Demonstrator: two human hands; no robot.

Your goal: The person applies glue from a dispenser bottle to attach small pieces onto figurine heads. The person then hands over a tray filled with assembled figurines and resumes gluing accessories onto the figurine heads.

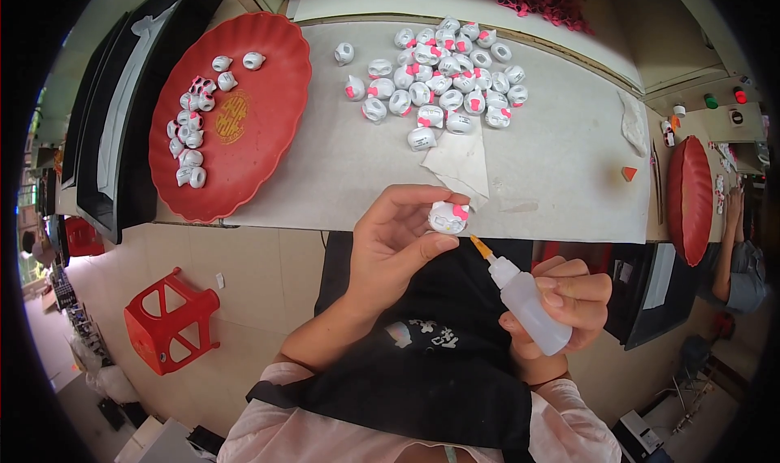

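A round red scalloped plastic tray (pixel 268 81) holds a loose cluster of small white figurine heads (pixel 191 130); on the grey worktable (pixel 552 187) lies a heap of white heads with pink bows (pixel 443 77); the left hand (pixel 390 244) pinches one small white cat-shaped head with a pink bow (pixel 448 217) above the table's near edge; the right hand (pixel 569 300) is wrapped around a translucent squeeze bottle with an orange nozzle (pixel 524 296), its tip just below the head; a red plastic stool (pixel 171 321) stands on the tiled floor.
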